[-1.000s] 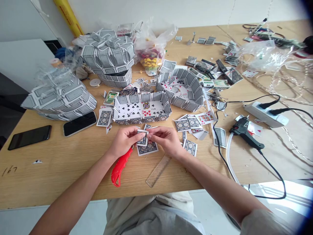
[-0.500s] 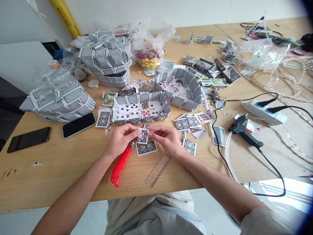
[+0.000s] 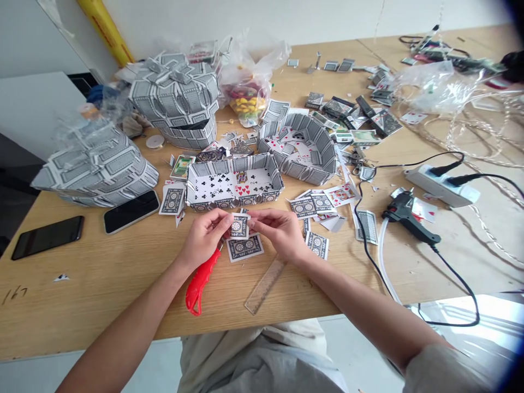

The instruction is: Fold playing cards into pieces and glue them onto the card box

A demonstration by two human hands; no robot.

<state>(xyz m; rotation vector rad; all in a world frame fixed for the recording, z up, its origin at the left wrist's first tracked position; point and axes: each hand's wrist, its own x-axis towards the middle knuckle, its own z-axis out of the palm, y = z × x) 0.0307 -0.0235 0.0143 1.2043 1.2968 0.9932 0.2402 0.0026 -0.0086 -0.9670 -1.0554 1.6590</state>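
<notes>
The left hand [image 3: 207, 234] and right hand [image 3: 282, 232] are narrowly pinching opposite edges of a small dark-blue-and-white patterned card [image 3: 239, 226] above the tan wooden table [image 3: 131, 278]. A red plastic-handled tool [image 3: 200, 279] and a clear plastic ruler [image 3: 264, 286] are lying nearer; a rectangular playing-card box [image 3: 221, 165] is obstructing the far side.

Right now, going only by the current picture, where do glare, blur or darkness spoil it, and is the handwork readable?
Head view: glare washes out the pale, shiny floor at lower right; a dark, blurred band swallows the far right edge; the blue-and-white patterned paper card between left hand and right hand reads clearly, without glare.
</notes>
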